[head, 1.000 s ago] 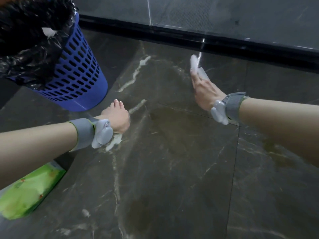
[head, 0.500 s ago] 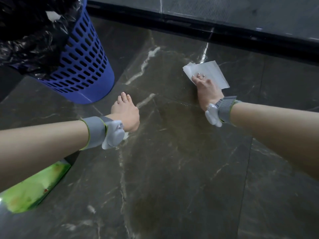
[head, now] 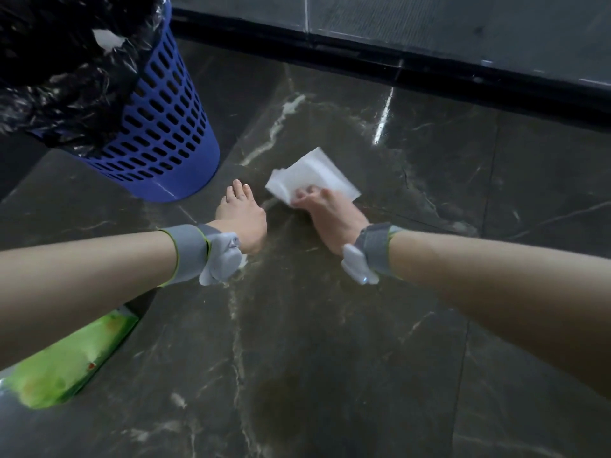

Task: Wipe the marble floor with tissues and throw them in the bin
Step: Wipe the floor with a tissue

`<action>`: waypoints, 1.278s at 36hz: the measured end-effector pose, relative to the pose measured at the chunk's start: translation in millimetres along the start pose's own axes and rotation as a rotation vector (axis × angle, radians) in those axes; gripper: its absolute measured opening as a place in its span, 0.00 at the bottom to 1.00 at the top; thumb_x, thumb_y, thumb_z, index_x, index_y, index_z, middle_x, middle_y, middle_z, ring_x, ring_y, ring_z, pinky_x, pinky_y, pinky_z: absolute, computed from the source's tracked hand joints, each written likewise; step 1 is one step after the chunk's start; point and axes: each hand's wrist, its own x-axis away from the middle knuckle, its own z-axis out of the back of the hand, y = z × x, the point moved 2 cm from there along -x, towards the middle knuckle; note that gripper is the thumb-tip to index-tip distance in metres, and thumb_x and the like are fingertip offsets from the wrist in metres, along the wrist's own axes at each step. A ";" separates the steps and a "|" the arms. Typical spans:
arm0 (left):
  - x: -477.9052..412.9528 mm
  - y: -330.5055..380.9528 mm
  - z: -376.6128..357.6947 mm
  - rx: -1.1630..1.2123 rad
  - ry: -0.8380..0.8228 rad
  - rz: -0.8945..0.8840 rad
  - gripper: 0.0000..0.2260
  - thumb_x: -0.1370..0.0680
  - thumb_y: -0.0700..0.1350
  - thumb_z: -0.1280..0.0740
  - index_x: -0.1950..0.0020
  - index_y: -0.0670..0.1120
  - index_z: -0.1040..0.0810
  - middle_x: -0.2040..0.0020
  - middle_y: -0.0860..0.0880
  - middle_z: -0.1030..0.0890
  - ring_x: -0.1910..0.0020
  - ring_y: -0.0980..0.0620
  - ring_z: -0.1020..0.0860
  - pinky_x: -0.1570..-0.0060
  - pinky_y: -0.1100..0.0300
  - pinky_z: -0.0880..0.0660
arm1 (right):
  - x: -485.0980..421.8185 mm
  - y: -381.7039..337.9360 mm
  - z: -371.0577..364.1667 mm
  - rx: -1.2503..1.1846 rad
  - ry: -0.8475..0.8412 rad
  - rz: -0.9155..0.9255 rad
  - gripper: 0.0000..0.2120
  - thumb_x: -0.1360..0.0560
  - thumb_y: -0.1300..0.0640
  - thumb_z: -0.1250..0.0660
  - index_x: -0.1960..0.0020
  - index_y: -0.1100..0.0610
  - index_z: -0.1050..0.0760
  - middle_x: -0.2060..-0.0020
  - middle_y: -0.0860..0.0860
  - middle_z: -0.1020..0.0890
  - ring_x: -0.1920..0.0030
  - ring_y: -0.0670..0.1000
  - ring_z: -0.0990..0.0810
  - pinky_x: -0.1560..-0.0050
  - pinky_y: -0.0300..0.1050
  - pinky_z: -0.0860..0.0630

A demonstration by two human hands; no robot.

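A white tissue [head: 310, 175] lies flat on the dark marble floor [head: 330, 342], just right of centre. My right hand [head: 327, 214] presses its fingertips on the tissue's near edge; the fingers are blurred. My left hand [head: 243, 216] rests on the floor with fingers straight, a short way left of the tissue and holding nothing. The blue perforated bin [head: 165, 127] with a black liner stands at the upper left, close beyond my left hand. A white scrap [head: 105, 39] shows inside the liner.
A green tissue pack [head: 66, 361] lies on the floor at the lower left, partly under my left forearm. A black skirting strip [head: 429, 72] and dark wall run along the far edge. Both wrists wear grey bands.
My right hand has slid the tissue across the floor toward me and to the left, ending beside my left hand. The left hand has stayed planted on the floor.
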 end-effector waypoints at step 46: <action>0.3 -17.2 10.5 -0.229 0.005 -0.062 0.38 0.15 0.62 0.51 0.16 0.37 0.58 0.15 0.41 0.56 0.17 0.43 0.45 0.26 0.44 0.35 | 66.5 119.8 50.8 0.100 -0.300 0.015 0.25 0.17 0.68 0.47 0.21 0.55 0.34 0.20 0.50 0.37 0.21 0.52 0.35 0.21 0.52 0.39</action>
